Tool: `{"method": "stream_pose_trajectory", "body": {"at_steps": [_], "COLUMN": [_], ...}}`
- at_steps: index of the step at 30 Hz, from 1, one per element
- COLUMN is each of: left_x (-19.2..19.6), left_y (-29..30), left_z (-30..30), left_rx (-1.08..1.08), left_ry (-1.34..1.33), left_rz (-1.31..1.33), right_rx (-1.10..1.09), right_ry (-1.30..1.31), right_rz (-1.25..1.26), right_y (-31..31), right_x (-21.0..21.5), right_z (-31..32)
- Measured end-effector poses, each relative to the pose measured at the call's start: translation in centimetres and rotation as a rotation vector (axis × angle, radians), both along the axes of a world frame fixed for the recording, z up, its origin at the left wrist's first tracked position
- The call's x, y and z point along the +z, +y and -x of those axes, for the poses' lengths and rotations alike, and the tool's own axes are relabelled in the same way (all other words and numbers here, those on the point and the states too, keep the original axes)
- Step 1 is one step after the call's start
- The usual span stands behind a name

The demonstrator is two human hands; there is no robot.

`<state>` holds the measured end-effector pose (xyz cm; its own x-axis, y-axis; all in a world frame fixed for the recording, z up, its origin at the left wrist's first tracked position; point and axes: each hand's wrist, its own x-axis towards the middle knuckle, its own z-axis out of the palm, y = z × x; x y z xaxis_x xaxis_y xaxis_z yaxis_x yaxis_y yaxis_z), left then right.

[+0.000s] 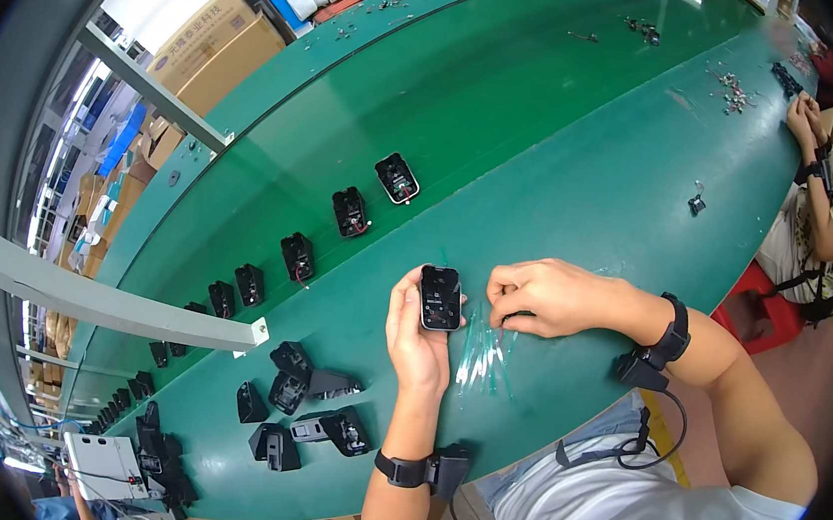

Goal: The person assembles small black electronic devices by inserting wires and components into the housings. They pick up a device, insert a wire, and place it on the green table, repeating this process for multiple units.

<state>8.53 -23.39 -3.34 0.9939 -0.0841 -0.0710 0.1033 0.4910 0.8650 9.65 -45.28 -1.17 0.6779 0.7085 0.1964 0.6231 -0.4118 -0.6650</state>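
1. Cupped in the left hand (416,348), fingers at both sides: a small black device (441,299), screen up, just left of the right hand.
2. Right hand (551,298) curled, fingertips bunched near the thumb; cannot tell whether pressed together or pinching something.
3. Just below the right fingertips: thin clear strips (485,362), fanned and overlapping; likely to cling or scatter if brushed by the wrist.
4. Possible slip of the device from a loosened left grip, perhaps scratching the screen.
5. Left of the left forearm: black housings (288,393), possibly knocked by a wide elbow swing.
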Motion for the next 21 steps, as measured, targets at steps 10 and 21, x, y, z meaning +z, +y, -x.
{"method": "stream_pose_trajectory", "body": {"at_steps": [10, 21], "left_x": [0.0, 0.0], "left_y": [-0.2, -0.6], "left_z": [0.1, 0.3], "left_rx": [-0.069, -0.259], "left_ry": [0.032, 0.008], "left_rz": [0.165, 0.124], "right_rx": [-0.184, -0.249], "right_ry": [0.001, -0.161], "right_rz": [-0.398, -0.531], "right_y": [0.4, 1.7], "right_x": [0.6, 1.2], "right_z": [-0.2, 1.2]}}
